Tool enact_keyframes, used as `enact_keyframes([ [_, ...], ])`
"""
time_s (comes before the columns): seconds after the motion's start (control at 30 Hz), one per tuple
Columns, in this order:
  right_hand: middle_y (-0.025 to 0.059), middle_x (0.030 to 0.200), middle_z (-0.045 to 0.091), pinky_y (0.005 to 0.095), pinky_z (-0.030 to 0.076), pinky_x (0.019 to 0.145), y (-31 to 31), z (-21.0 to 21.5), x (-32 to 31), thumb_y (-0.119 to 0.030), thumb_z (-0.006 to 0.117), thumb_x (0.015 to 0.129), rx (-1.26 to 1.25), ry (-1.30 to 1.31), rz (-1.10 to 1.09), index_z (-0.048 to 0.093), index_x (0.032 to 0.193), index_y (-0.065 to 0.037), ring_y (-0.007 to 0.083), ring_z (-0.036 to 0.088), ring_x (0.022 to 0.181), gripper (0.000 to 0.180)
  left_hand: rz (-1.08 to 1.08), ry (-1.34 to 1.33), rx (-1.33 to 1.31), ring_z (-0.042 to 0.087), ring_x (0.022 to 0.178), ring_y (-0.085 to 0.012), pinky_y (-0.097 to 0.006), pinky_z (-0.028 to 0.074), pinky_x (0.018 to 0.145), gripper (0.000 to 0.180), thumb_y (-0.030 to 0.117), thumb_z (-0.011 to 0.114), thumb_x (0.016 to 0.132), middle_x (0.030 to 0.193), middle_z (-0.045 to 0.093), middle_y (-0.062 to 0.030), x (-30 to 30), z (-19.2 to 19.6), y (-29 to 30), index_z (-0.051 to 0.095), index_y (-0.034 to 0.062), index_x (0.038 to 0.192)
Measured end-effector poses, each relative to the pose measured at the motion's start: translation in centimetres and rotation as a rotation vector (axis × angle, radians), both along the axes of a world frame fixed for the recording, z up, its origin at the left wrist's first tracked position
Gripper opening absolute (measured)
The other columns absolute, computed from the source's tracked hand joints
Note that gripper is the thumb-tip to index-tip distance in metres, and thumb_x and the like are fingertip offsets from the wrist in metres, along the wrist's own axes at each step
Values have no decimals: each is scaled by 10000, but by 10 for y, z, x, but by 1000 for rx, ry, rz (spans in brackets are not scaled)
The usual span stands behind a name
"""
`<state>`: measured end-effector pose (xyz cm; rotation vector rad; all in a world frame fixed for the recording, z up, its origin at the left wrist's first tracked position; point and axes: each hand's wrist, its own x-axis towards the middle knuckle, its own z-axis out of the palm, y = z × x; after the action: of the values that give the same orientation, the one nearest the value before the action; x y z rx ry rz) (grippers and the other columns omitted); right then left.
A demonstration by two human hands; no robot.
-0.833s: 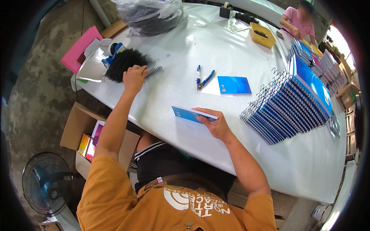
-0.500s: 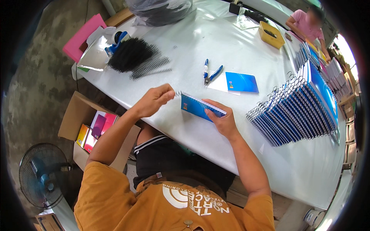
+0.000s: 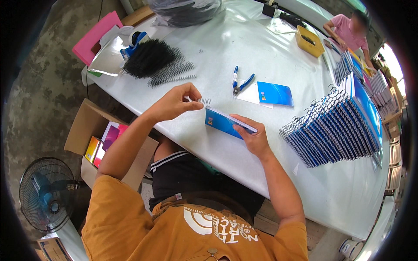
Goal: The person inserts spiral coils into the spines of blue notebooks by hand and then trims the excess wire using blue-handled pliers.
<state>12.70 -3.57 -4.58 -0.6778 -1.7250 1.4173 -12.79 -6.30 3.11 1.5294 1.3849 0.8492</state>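
Note:
My right hand (image 3: 254,138) grips a small blue-covered notebook (image 3: 221,123) by its right end, thumb on the cover, and holds it tilted above the table with its punched edge upward. My left hand (image 3: 177,102) is beside the notebook's left end, its thumb and bent fingers around a dark spiral binding coil (image 3: 206,101). The coil extends toward the notebook's upper left corner; whether it enters the holes I cannot tell. Beyond the hands lie blue-handled pliers (image 3: 242,85) and another blue cover (image 3: 275,93) on white sheets.
A tall stack of spiral-bound notebooks (image 3: 333,126) stands at right. Loose black coils (image 3: 152,61) lie at far left by a blue tape dispenser (image 3: 134,43). A yellow tray (image 3: 310,41) is at back right, near a person in pink (image 3: 350,32). An open carton (image 3: 82,124) and fan (image 3: 48,193) are at left.
My left hand has shifted slightly up and its fingers have loosened from a tight curl, showing more of the coil. My right hand keeps the notebook nearly still.

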Motion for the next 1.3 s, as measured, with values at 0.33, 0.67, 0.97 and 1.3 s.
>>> enact_keyframes([
  [0.33, 87, 1038, 648, 230, 453, 825, -2, 0, -2, -72, 607, 857, -15, 16, -53, 594, 1149, -9, 103, 575, 910, 299, -5, 35, -186, 397, 529, -49, -207, 334, 479, 242, 250, 493, 940, 609, 468, 7, 4, -3, -4, 504, 9, 918],
  [0.67, 68, 993, 657, 223, 452, 804, 1, 4, -4, -63, 598, 863, 60, 22, 13, 603, 1137, -20, 86, 566, 874, 278, -104, 289, 361, 496, 741, -96, -244, 404, 659, 192, 134, 675, 799, 801, 567, -8, -1, 0, -3, 523, 82, 904],
  [0.97, 99, 965, 664, 230, 481, 748, 1, -1, -7, -1, 571, 855, 186, -60, 40, 597, 1143, -29, 111, 600, 821, 291, -233, 927, 508, 535, 899, -216, -322, 364, 814, 270, 176, 636, 809, 1003, 593, -40, 14, 22, -10, 575, 105, 1062],
  [1.3, 139, 990, 662, 255, 494, 740, -3, 5, -7, 46, 569, 824, 240, -75, 42, 603, 1134, -38, 177, 644, 832, 323, -348, 1092, 351, 485, 1092, -245, -359, 358, 903, 507, 272, 716, 709, 1120, 522, -95, 29, 33, -4, 502, 75, 1124],
])
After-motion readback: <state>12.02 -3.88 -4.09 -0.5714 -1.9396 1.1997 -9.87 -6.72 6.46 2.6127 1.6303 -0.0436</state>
